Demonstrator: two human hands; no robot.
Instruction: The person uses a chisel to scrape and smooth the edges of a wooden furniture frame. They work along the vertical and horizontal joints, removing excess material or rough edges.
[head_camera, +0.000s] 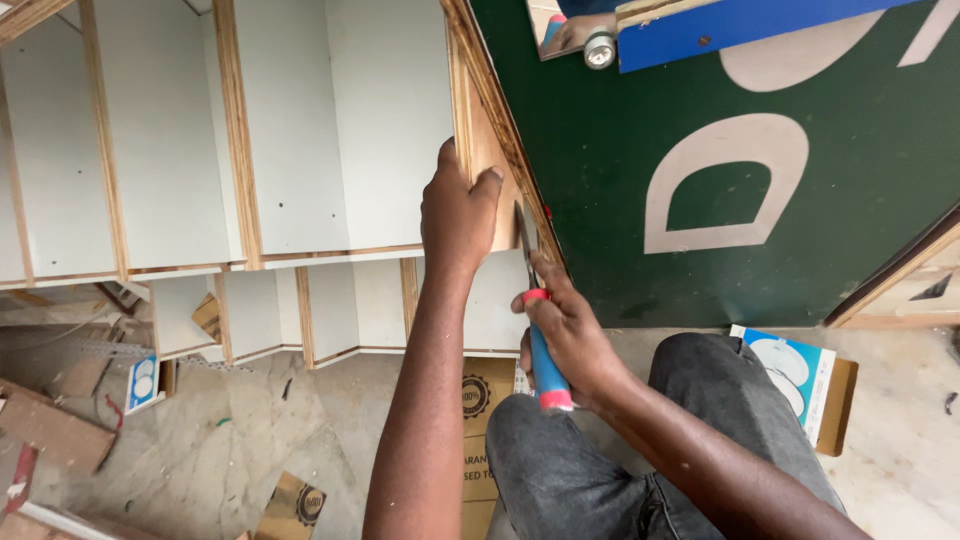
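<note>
1. The right hand (570, 335) is wrapped around the blue-and-red handle of a chisel (540, 345), blade up against the plywood panel edge (490, 150).
2. The left hand (458, 210) clamps that panel edge, thumb on one face, fingers on the other.
3. Judged step: trimming the edge; steady pressure seems needed.
4. A cardboard box (485, 420) lies on the floor (250, 440), contents unseen.

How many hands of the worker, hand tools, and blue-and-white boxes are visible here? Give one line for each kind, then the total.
Hands: 2, the left hand on the plywood panel edge and the right hand
Blue-handled chisel: 1
Blue-and-white boxes: 2, one right, one left
Total: 5
</note>
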